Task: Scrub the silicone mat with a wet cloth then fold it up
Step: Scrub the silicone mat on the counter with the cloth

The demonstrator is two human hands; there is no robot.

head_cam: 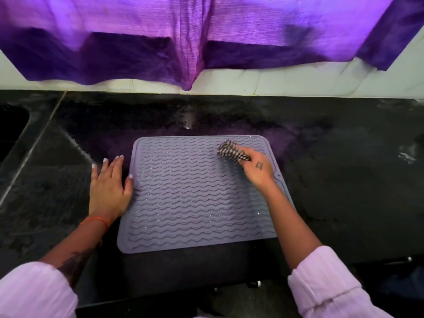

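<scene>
The silicone mat (pixel 195 191) lies flat on the black counter (pixel 344 180), ridged face up; I take it as the landmark for every position below. My right hand (pixel 258 167) is over the mat's far right corner, fingers curled tight round a bunched checkered cloth (pixel 230 151) which touches the ridges there. My left hand (pixel 109 184) lies flat on the counter just beside the mat's left edge, fingers straight and spread, holding nothing; only the thumb tip reaches the raised rim. A purple curtain (pixel 206 37) hangs beyond the mat's far edge, and a dark sink opening (pixel 11 127) lies well apart to its left.

I judge the scrubbing step to be in hand, with folding not yet begun. To do it well I would run the cloth along the wavy grooves, not across them, so the fabric seats in each channel, and work in bands from the far edge toward the near edge. The bracing hand probably ought to press on the rim itself, since a wet mat may slide on polished stone.
</scene>
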